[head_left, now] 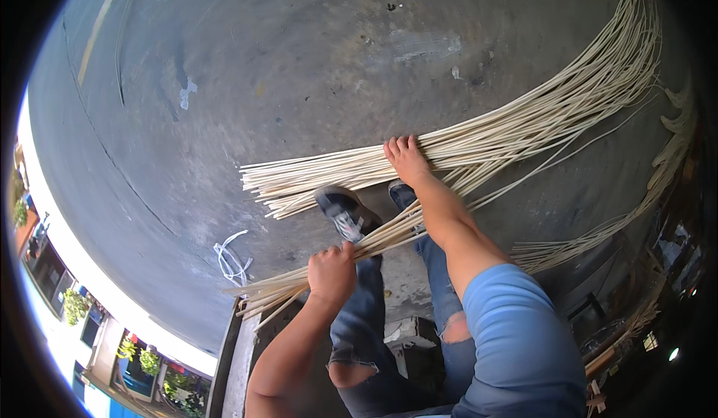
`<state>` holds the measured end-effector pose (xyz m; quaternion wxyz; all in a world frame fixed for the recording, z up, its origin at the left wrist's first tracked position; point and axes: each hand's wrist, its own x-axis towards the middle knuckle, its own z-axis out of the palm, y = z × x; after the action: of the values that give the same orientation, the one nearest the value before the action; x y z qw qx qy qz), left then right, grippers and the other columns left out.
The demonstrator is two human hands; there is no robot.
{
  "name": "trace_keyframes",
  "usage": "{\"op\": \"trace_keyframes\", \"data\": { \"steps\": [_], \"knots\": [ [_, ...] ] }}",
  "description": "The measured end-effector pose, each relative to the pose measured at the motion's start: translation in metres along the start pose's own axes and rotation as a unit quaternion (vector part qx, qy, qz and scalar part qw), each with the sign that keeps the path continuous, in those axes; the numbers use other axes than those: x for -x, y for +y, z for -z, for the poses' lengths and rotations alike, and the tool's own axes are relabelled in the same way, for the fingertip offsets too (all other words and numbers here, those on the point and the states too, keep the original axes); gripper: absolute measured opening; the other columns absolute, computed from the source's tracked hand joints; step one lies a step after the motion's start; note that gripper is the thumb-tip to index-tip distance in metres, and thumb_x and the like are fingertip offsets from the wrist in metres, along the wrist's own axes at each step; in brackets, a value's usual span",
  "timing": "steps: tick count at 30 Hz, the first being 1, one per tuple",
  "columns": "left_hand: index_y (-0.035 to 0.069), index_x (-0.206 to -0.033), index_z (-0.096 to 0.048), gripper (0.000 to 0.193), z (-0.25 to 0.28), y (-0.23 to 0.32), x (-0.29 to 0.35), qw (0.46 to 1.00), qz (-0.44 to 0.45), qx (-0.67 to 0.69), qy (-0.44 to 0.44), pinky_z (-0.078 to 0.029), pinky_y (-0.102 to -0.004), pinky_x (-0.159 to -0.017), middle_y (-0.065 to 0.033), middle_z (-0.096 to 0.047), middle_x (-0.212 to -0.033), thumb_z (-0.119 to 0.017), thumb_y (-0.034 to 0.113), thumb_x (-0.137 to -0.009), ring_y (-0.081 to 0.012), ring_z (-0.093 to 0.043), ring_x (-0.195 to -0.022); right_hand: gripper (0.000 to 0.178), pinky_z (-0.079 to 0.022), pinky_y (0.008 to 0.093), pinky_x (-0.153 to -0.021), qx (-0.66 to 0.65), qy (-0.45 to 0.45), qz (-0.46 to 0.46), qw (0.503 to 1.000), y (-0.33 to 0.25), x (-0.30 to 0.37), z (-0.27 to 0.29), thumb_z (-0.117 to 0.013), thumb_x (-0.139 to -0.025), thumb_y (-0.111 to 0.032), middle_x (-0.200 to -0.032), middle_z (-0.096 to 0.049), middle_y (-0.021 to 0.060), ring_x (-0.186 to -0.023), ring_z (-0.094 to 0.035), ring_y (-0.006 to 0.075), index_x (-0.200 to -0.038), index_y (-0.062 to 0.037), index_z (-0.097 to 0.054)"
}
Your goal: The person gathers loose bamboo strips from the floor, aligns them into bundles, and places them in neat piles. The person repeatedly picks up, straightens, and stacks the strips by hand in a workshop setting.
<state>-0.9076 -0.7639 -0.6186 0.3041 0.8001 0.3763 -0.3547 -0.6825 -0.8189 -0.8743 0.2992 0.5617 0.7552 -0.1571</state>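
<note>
A long bundle of pale, thin rattan canes point(516, 130) lies on the floor, running from the middle toward the far right, where its ends fan out and bend. My right hand point(406, 160) is closed over this bundle, its fingers curled across the far edge. Nearer to me, my left hand point(331, 274) is wrapped round a smaller bunch of canes point(393, 231). Short cane ends stick out to the left of that fist. The bunch slants up to the right, over my shoes, and passes under my right forearm to meet the large bundle.
A white tie strip point(233, 259) lies curled on the grey concrete floor point(247, 81). More canes point(568, 246) lie along the right side. Between my legs is a worn block point(410, 332). Potted plants point(138, 362) stand at the lower left, beyond the floor's bright edge.
</note>
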Motion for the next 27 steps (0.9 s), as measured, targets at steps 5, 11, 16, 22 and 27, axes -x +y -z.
{"op": "trace_keyframes", "data": {
  "steps": [5,11,16,22,27],
  "knots": [
    [0.010,-0.097,-0.061,0.013,0.026,-0.011,-0.018,0.995,-0.017,-0.010,-0.103,-0.057,-0.0476,-0.065,-0.0158,-0.073,-0.083,-0.060,0.018,-0.087,-0.0360,-0.073,-0.075,0.056,-0.033,0.0626,-0.107,-0.039,-0.039,0.032,0.998,0.002,-0.005,0.008,-0.047,-0.100,-0.030,-0.144,-0.042,0.0129,-0.127,-0.044,0.0361,-0.151,-0.0105,-0.033],
    [0.008,-0.102,-0.060,0.016,0.048,-0.019,-0.047,0.984,-0.045,0.002,-0.170,-0.058,-0.0509,-0.074,-0.0199,-0.073,-0.087,-0.057,0.016,-0.089,-0.0405,-0.072,-0.084,0.067,-0.027,0.0623,-0.113,-0.193,-0.141,-0.095,0.966,0.040,-0.008,0.068,-0.066,-0.090,-0.043,-0.145,-0.045,0.0134,-0.135,-0.041,0.0360,-0.145,-0.0109,-0.043],
    [0.007,-0.106,-0.062,0.020,0.074,-0.014,-0.038,0.982,-0.028,0.033,-0.182,-0.056,-0.0505,-0.085,-0.0238,-0.071,-0.101,-0.054,0.013,-0.089,-0.0415,-0.070,-0.097,0.064,-0.034,0.0547,-0.112,-0.512,0.172,-0.390,0.745,0.079,0.058,0.167,-0.075,-0.083,-0.049,-0.133,-0.057,0.0165,-0.129,-0.050,0.0355,-0.127,-0.0051,-0.059],
    [0.006,-0.108,-0.066,0.026,0.112,0.047,0.040,0.971,-0.049,0.090,-0.217,-0.054,-0.0526,-0.090,-0.0250,-0.071,-0.105,-0.054,0.017,-0.089,-0.0438,-0.068,-0.101,0.083,-0.045,0.0536,-0.102,-0.699,0.028,-0.707,0.103,0.012,0.240,0.204,-0.064,-0.088,-0.067,-0.135,-0.055,0.0236,-0.127,-0.051,0.0412,-0.135,0.0003,-0.052],
    [0.000,-0.099,-0.065,0.025,0.125,0.070,0.119,0.971,-0.118,0.128,-0.163,-0.054,-0.0548,-0.082,-0.0273,-0.070,-0.089,-0.056,0.021,-0.089,-0.0473,-0.068,-0.091,0.071,-0.040,0.0639,-0.108,-0.909,0.231,-0.119,-0.326,-0.018,0.278,0.217,-0.057,-0.093,-0.065,-0.129,-0.063,0.0207,-0.126,-0.056,0.0416,-0.131,-0.0046,-0.058]
  ]
}}
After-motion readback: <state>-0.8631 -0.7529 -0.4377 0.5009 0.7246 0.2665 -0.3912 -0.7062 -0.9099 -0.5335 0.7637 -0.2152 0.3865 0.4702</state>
